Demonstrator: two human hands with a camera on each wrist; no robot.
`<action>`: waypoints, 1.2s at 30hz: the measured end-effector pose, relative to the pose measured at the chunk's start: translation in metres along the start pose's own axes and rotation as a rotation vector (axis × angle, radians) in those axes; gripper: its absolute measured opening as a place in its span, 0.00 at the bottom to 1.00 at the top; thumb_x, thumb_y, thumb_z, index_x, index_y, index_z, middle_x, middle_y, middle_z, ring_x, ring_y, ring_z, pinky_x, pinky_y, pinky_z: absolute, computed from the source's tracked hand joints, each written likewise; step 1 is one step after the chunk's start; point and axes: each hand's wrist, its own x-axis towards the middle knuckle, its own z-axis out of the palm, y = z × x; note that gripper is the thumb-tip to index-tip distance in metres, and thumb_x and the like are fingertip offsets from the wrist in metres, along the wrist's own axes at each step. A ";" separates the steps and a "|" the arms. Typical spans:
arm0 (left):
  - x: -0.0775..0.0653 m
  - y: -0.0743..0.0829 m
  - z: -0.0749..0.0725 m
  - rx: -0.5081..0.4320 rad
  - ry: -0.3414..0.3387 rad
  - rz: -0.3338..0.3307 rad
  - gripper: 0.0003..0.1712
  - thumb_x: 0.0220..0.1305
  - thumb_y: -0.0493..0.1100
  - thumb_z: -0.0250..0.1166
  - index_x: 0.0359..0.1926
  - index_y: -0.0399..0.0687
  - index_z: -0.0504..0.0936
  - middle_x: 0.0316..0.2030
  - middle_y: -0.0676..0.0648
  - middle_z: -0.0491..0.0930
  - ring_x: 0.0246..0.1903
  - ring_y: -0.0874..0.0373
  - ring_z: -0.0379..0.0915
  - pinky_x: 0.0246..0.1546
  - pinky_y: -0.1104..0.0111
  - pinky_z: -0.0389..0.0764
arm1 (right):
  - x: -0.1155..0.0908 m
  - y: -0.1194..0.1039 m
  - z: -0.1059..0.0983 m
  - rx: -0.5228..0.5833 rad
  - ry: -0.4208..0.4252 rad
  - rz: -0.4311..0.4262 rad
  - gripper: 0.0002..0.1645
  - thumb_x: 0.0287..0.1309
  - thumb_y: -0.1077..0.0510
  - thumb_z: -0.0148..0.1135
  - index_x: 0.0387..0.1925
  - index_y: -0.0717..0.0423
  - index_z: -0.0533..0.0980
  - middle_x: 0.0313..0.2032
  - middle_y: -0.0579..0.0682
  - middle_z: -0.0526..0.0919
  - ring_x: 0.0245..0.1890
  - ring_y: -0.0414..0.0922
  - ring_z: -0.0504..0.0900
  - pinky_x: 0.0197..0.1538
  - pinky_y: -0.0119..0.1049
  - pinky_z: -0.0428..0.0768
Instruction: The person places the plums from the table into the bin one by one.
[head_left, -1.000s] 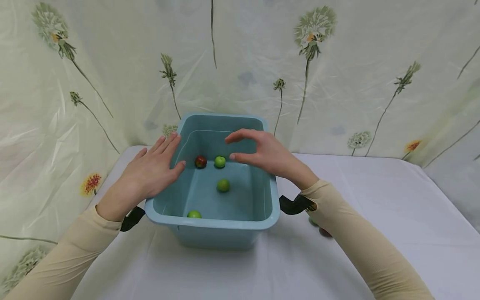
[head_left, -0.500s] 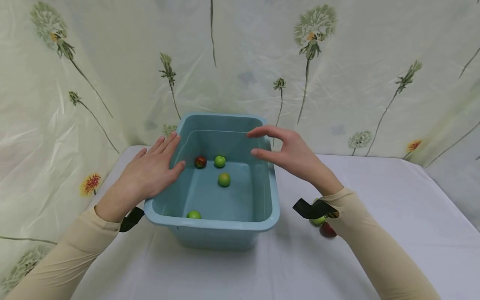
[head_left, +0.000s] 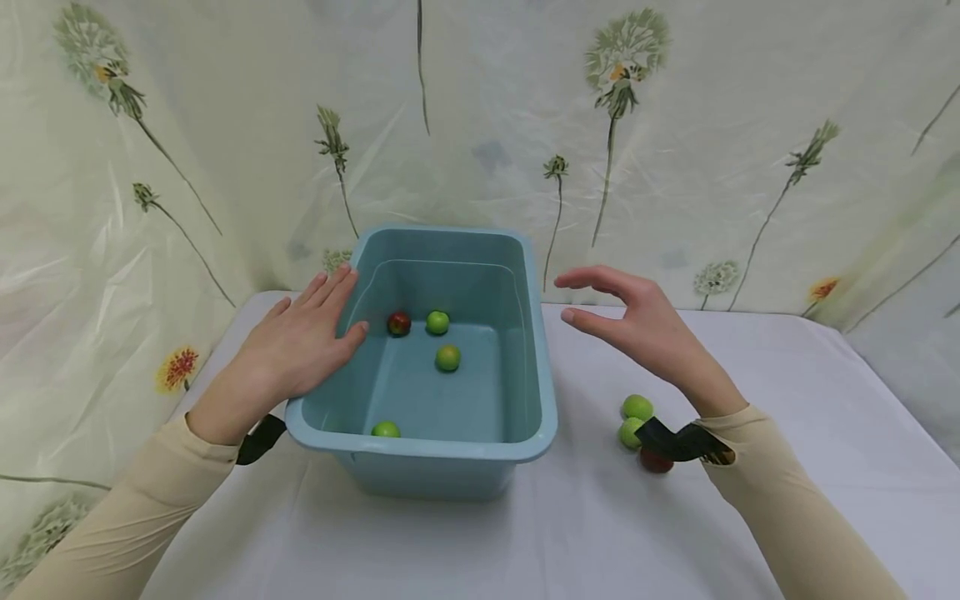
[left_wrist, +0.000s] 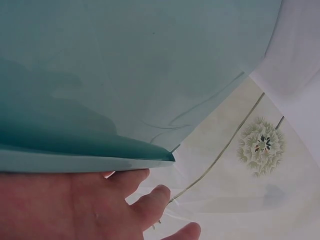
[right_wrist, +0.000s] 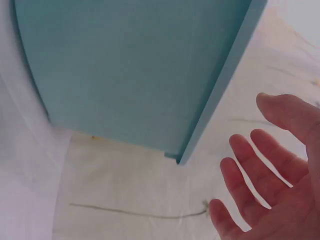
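Observation:
A blue plastic tub (head_left: pixel 420 471) stands on the table. On its left rim rests my left hand (head_left: pixel 288 346), fingers straight; the left wrist view shows the palm against the rim's underside. My right hand (head_left: pixel 648 325) hovers in the air right of the tub, fingers loosely bent with nothing between them. Inside the tub lie a dark red apple (head_left: pixel 399 323), a green apple (head_left: pixel 438 322), a yellowish-green apple (head_left: pixel 447 358) and another green apple (head_left: pixel 386 429) partly behind the near wall. Below my right wrist are two green apples (head_left: pixel 637 407) and a red apple (head_left: pixel 656 460), partly covered by the wrist strap.
A white cloth covers the table (head_left: pixel 825 433). Behind it hangs a pale curtain (head_left: pixel 465 108) printed with dandelions. Black straps (head_left: pixel 682 440) sit at both wrists.
My right hand has moved right from above the tub to outside its right rim. The yellowish-green apple rolled slightly farther back. More of the apples on the table shows. My left hand stays put.

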 end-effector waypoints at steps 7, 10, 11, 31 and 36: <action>-0.001 -0.001 -0.001 -0.006 0.000 -0.001 0.42 0.75 0.58 0.45 0.79 0.47 0.40 0.78 0.46 0.36 0.75 0.44 0.31 0.68 0.39 0.42 | -0.018 0.016 -0.009 -0.013 0.009 0.061 0.23 0.61 0.51 0.69 0.58 0.43 0.77 0.55 0.42 0.79 0.59 0.41 0.72 0.63 0.55 0.66; 0.000 -0.001 0.000 -0.006 0.000 -0.001 0.42 0.75 0.58 0.45 0.79 0.46 0.40 0.78 0.46 0.36 0.75 0.44 0.31 0.68 0.39 0.42 | -0.025 0.025 -0.011 -0.026 0.001 0.105 0.24 0.61 0.50 0.69 0.58 0.44 0.77 0.56 0.43 0.79 0.60 0.44 0.71 0.63 0.57 0.65; 0.000 -0.001 0.000 -0.005 0.001 -0.001 0.42 0.75 0.58 0.45 0.79 0.46 0.40 0.78 0.46 0.36 0.75 0.44 0.30 0.68 0.39 0.42 | -0.028 0.027 -0.012 -0.031 -0.002 0.119 0.24 0.61 0.50 0.68 0.58 0.43 0.77 0.56 0.43 0.79 0.61 0.45 0.71 0.64 0.57 0.65; -0.001 0.001 -0.002 -0.010 -0.001 -0.001 0.42 0.76 0.58 0.45 0.79 0.46 0.39 0.78 0.45 0.36 0.75 0.44 0.31 0.68 0.39 0.43 | -0.086 0.083 -0.014 -0.114 -0.062 0.247 0.24 0.63 0.45 0.65 0.58 0.47 0.77 0.54 0.47 0.80 0.61 0.56 0.71 0.59 0.62 0.68; -0.002 0.001 -0.001 -0.012 -0.001 -0.004 0.42 0.75 0.58 0.45 0.79 0.46 0.39 0.78 0.45 0.36 0.75 0.44 0.31 0.68 0.39 0.43 | -0.094 0.097 -0.016 -0.110 -0.092 0.259 0.26 0.64 0.45 0.64 0.59 0.51 0.76 0.56 0.53 0.79 0.61 0.57 0.70 0.58 0.64 0.68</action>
